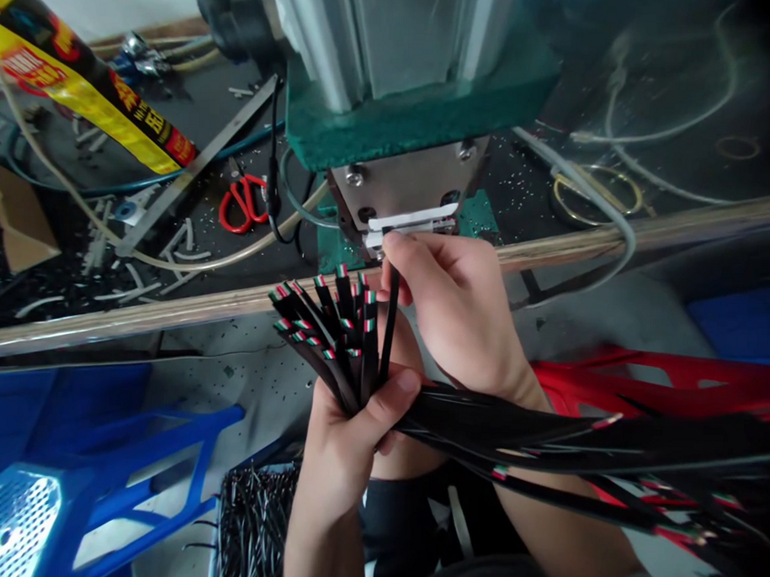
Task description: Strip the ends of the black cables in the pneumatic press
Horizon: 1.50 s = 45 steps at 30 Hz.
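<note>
My left hand (354,439) is wrapped round a bundle of black flat cables (351,346). Their cut ends fan out upward and show red, white and green wires. From there the bundle runs right, across my right forearm. Between thumb and fingers, my right hand (454,299) pinches a single black cable (390,322) from this bundle. Its tip is at the metal jaw (412,222) of a green bench machine (422,113), and my fingers partly hide it there. A white strip lies along the jaw.
Red-handled snippers (242,204), a steel ruler (200,164) and a yellow-black sealant pack (95,81) lie on the dark bench left of the machine. Below stand a blue stool (118,498), a red stool (571,379) and a bin of black scraps (254,528).
</note>
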Tool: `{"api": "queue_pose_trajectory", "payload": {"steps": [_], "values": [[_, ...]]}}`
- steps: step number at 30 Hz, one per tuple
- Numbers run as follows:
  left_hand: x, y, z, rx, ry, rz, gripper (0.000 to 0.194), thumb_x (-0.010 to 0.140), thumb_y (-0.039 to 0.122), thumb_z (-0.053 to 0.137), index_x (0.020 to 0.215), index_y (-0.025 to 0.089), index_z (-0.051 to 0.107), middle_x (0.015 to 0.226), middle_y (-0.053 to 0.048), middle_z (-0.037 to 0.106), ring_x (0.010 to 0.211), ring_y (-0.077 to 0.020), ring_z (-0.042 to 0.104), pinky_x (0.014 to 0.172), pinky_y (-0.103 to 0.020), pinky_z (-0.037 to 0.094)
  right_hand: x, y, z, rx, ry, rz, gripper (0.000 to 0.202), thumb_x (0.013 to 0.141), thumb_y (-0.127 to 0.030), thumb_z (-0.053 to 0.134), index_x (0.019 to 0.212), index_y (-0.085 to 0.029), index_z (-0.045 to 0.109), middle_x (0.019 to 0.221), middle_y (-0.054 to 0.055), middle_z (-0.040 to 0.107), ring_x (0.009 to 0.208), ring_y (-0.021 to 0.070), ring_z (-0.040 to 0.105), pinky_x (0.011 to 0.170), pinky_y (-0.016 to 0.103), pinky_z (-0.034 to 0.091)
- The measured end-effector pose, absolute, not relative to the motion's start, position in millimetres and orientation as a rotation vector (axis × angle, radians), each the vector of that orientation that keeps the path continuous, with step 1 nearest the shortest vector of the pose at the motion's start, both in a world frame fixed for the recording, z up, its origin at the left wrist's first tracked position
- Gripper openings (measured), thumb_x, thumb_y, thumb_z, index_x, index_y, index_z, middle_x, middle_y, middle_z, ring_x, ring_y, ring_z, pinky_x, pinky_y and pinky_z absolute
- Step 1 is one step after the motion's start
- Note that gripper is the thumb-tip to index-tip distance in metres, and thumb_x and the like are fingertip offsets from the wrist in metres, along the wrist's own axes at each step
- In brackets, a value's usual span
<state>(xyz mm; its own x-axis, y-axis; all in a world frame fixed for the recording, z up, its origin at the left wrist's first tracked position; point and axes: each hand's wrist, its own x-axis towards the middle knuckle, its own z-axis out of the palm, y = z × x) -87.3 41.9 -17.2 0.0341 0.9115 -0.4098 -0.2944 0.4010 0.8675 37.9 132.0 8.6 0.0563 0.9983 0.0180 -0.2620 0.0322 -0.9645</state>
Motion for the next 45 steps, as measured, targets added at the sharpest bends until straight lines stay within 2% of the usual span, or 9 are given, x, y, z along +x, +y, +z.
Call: {"api": "queue_pose_trajectory", "payload": {"steps": [4, 11, 18, 23, 28, 34, 40, 43, 45], "values": [[-88.0, 42.1, -16.6, 0.681, 1.204, 1.037, 0.034, 0.083, 0.055, 0.102, 0.082, 0.023, 0.090, 0.051, 0.002, 0.056, 0.044, -0.0105, 0.044, 0.042, -0.022, 0.033, 37.0, 131.6, 8.0, -1.002, -0.964, 1.273, 0.049, 0.106, -0.015, 0.064, 0.057, -0.022, 0.059, 0.057, -0.004, 0.051, 0.061, 0.0129, 0.058, 0.063, 0.027, 0.050], [-89.6, 41.0, -17.7, 0.636, 1.209, 1.037, 0.033, 0.080, 0.051, 0.103, 0.081, 0.021, 0.089, 0.059, -0.001, 0.069, 0.045, -0.0097, 0.048, 0.043, -0.021, 0.036, 40.9, 129.7, 7.5, -1.005, -1.047, 1.296, 0.047, 0.108, -0.023, 0.064, 0.061, -0.023, 0.059, 0.063, -0.001, 0.060, 0.066, 0.0164, 0.059, 0.065, 0.030, 0.051], [-89.9, 40.0, -20.4, 0.628, 1.217, 1.032, 0.038, 0.078, 0.053, 0.104, 0.076, 0.018, 0.089, 0.053, 0.003, 0.058, 0.042, -0.0057, 0.039, 0.040, -0.018, 0.027, 41.9, 126.1, 0.5, -0.982, -1.120, 1.259, 0.046, 0.113, -0.039, 0.064, 0.069, -0.025, 0.062, 0.065, 0.001, 0.066, 0.070, 0.0206, 0.066, 0.068, 0.034, 0.053], [-84.7, 31.6, -18.8, 0.638, 1.339, 0.989, 0.047, 0.075, 0.061, 0.105, 0.076, 0.016, 0.089, 0.053, 0.003, 0.054, 0.046, -0.0047, 0.036, 0.045, -0.019, 0.025, 42.2, 112.8, -10.7, -0.914, -1.082, 1.255, 0.041, 0.115, -0.046, 0.065, 0.082, -0.021, 0.070, 0.085, 0.005, 0.081, 0.084, 0.0209, 0.078, 0.076, 0.033, 0.056], [-83.3, 17.7, -24.0, 0.617, 1.437, 1.003, 0.062, 0.064, 0.074, 0.106, 0.078, 0.017, 0.088, 0.055, 0.003, 0.055, 0.049, -0.0063, 0.040, 0.048, -0.020, 0.031, 49.9, 100.3, -12.7, -0.813, -1.184, 1.152, 0.039, 0.118, -0.038, 0.060, 0.085, -0.021, 0.074, 0.089, 0.007, 0.081, 0.086, 0.0216, 0.076, 0.081, 0.035, 0.057], [-91.1, 12.7, -28.1, 0.712, 1.400, 0.991, 0.064, 0.072, 0.078, 0.101, 0.076, 0.015, 0.088, 0.052, 0.001, 0.054, 0.046, -0.0064, 0.037, 0.047, -0.021, 0.026, 59.1, 94.4, -10.9, -0.636, -1.211, 1.122, 0.039, 0.115, -0.035, 0.062, 0.080, -0.022, 0.074, 0.079, 0.007, 0.077, 0.078, 0.0247, 0.075, 0.075, 0.040, 0.056], [-89.9, 10.5, -29.6, 0.689, 1.362, 1.121, 0.061, 0.070, 0.075, 0.104, 0.083, 0.018, 0.084, 0.054, 0.003, 0.055, 0.047, -0.0072, 0.037, 0.047, -0.021, 0.028, 67.7, 91.5, -21.8, -0.290, -1.074, 1.523, 0.044, 0.114, -0.043, 0.065, 0.076, -0.022, 0.072, 0.069, 0.005, 0.070, 0.062, 0.0218, 0.073, 0.057, 0.034, 0.053], [-89.4, 11.7, -29.6, 0.718, 1.291, 1.110, 0.068, 0.073, 0.079, 0.099, 0.068, 0.017, 0.074, 0.050, 0.004, 0.049, 0.044, -0.0055, 0.031, 0.046, -0.020, 0.023, 70.5, 94.6, -32.8, -0.144, -1.073, 1.615, 0.043, 0.111, -0.041, 0.070, 0.073, -0.021, 0.072, 0.068, 0.002, 0.064, 0.062, 0.0191, 0.071, 0.059, 0.032, 0.054], [-89.7, 12.4, -27.8, 0.681, 1.300, 1.123, 0.067, 0.071, 0.077, 0.102, 0.068, 0.016, 0.075, 0.050, 0.004, 0.049, 0.044, -0.0055, 0.031, 0.046, -0.020, 0.023, 69.7, 96.7, -42.4, -0.028, -1.108, 1.655, 0.039, 0.108, -0.040, 0.074, 0.073, -0.022, 0.074, 0.069, 0.003, 0.065, 0.066, 0.0196, 0.070, 0.064, 0.034, 0.056]]}}
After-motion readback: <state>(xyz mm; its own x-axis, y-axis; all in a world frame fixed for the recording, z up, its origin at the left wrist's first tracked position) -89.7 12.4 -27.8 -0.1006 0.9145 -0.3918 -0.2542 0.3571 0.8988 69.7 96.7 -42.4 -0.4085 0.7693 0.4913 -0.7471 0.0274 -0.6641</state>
